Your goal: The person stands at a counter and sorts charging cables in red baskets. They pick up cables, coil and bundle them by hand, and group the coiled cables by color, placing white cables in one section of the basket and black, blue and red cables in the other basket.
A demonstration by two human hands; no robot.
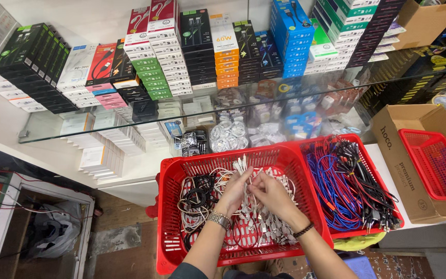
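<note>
Both hands were closed on the same bundle of white cables (250,173): the left hand (235,192), a metal watch at its wrist, clamped the bunch from below with the connector ends fanning out above its grip, while the right hand (272,195), a dark band at its wrist, pinched strands just beside it, fingertips nearly touching the left's. The bundle sat right at the meeting of the two grips, lifted slightly over the middle of a red plastic basket (174,227). Under and around it lay more loose white cables, and black coiled cables (198,195) were heaped in the basket's left part. Just right, touching it, a second red basket (360,142) held blue, red and black cords. Further right, a cardboard box (409,170) carried an empty red basket (437,163). Behind stood a glass shelf (130,121) stacked with boxed accessories, white bench below it, floor at lower left.
</note>
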